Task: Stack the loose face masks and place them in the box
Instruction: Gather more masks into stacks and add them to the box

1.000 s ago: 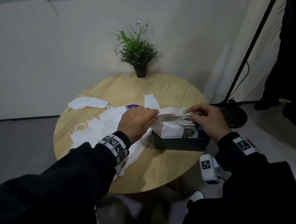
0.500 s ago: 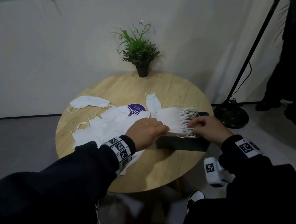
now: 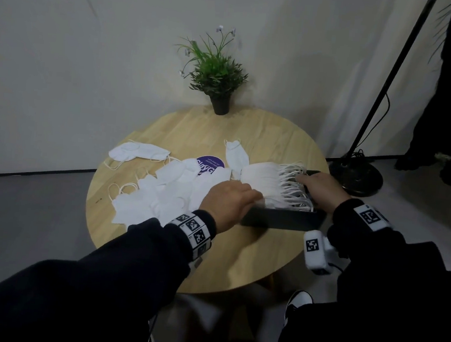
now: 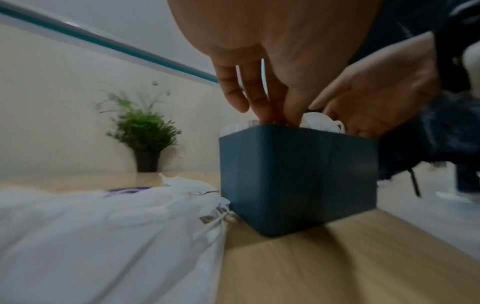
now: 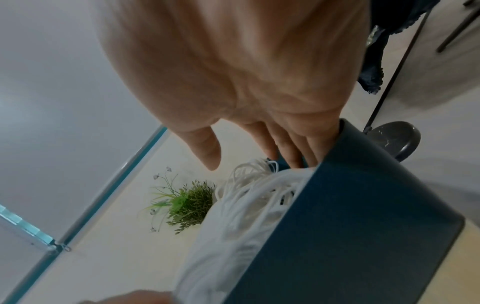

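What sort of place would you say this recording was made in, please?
Probably a staged indoor recording corner, not a home: a small round wooden table stands against a plain white wall, with a potted plant as decor and a black floor stand with a cable beside it.

The right hand (image 5: 233,72) reaches down into the dark blue box (image 5: 350,226), fingers (image 5: 293,148) straight against the inside of its far wall. White face masks (image 5: 233,226) with looped ear cords fill the box. Beyond the box stands a green plant (image 5: 189,205).
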A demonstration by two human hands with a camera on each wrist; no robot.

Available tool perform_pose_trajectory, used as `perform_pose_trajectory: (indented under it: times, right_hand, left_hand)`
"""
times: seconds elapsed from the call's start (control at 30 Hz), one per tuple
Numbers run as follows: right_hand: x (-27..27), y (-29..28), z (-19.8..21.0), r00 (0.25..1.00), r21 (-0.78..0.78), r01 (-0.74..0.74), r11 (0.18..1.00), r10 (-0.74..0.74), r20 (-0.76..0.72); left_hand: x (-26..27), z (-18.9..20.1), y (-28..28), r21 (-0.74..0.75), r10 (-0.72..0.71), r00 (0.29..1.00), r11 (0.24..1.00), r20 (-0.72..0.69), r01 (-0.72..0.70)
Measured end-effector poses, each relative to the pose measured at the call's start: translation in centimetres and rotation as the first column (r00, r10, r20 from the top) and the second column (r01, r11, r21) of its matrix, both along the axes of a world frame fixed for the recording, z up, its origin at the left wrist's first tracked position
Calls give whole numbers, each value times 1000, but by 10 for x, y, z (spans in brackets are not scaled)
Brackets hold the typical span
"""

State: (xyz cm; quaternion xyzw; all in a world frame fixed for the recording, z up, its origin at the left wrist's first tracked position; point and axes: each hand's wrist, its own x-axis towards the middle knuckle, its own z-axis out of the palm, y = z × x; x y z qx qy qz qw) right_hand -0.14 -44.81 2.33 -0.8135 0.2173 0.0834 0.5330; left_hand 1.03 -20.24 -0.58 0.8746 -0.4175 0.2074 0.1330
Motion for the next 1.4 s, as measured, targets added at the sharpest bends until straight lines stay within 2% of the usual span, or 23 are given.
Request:
perform_pose_trajectory:
  times: [0.07,0.1,0.13,0.17,0.2,0.23,0.27,0.3,0.33,0.47,0.57,0.63,0.67,0.77,0.9,1.03,1.1,1.13,1.17,1.2,1.23,1.3,1.4]
  right_hand:
    - [12,-2,-10,996,44,1,999,2,-87]
    - [18,-2,-13,994,72,3,997,5,-109]
    - [22,0,-14,992,111,4,994,10,-123]
    - [24,4,-13,990,167,20,986,3,-138]
    - [26,10,-12,988,231,28,973,7,-152]
    - [27,15,-12,986,273,22,962,24,-164]
    - [30,18,-15,983,299,23,954,32,-178]
    - [30,23,-15,981,329,24,944,41,-190]
    - [32,26,-19,979,376,33,926,46,-199]
    - [28,30,-19,974,512,50,858,70,-213]
    - [34,28,-25,981,523,94,847,11,-195]
    - [37,27,-35,984,487,64,871,26,-177]
    - [36,29,-32,982,517,80,852,20,-185]
    - [36,24,-34,978,574,136,808,-17,-207]
    - [37,23,-36,979,591,161,790,-53,-196]
    - [35,23,-38,979,559,158,814,-57,-194]
    - [34,23,-34,981,537,157,829,-68,-181]
    - [32,23,-30,982,560,154,814,-61,-181]
    - [29,26,-25,980,578,158,801,-54,-192]
    - [27,28,-20,978,574,156,804,-44,-204]
    - [27,29,-20,976,581,165,797,-47,-212]
    - [27,31,-16,972,582,182,793,-56,-229]
    - [25,32,-12,973,580,204,789,-95,-212]
  left_hand:
    - [1,5,5,-201,100,981,970,-168,-134]
    - [4,5,8,-329,162,940,907,-300,-261]
    - [6,5,10,-418,200,864,810,-462,-411]
    - [7,4,11,-446,181,743,701,-644,-556]
    - [7,2,10,-408,104,582,615,-807,-675]
    - [6,-3,7,-344,4,420,565,-908,-750]
    - [2,-6,4,-289,-71,300,546,-951,-786]
    - [-2,-7,1,-260,-103,244,540,-964,-800]
    - [-5,-7,-2,-253,-98,239,537,-966,-805]
    - [-9,-8,-5,-259,-3,302,522,-953,-813]
    - [-6,-10,-6,-236,-2,273,507,-962,-829]
    - [-9,-10,-11,-229,54,312,564,-949,-794]
    - [-9,-14,-13,-228,86,338,584,-937,-779]
    - [-10,-19,-12,-264,94,385,580,-918,-771]
    - [-12,-16,-13,-255,154,434,621,-887,-741]
    - [-12,-17,-16,-249,196,476,652,-857,-717]
    - [-9,-11,-17,-316,178,538,644,-824,-697]
    - [-6,-7,-19,-338,184,610,693,-770,-636]
    - [-3,-2,-22,-311,198,694,786,-693,-535]
    - [0,0,-27,-219,205,767,885,-608,-410]
    - [4,1,-30,-75,205,815,954,-542,-289]
    - [14,1,-32,191,206,848,973,-489,-127]
    - [27,1,-22,356,220,855,933,-469,-45]
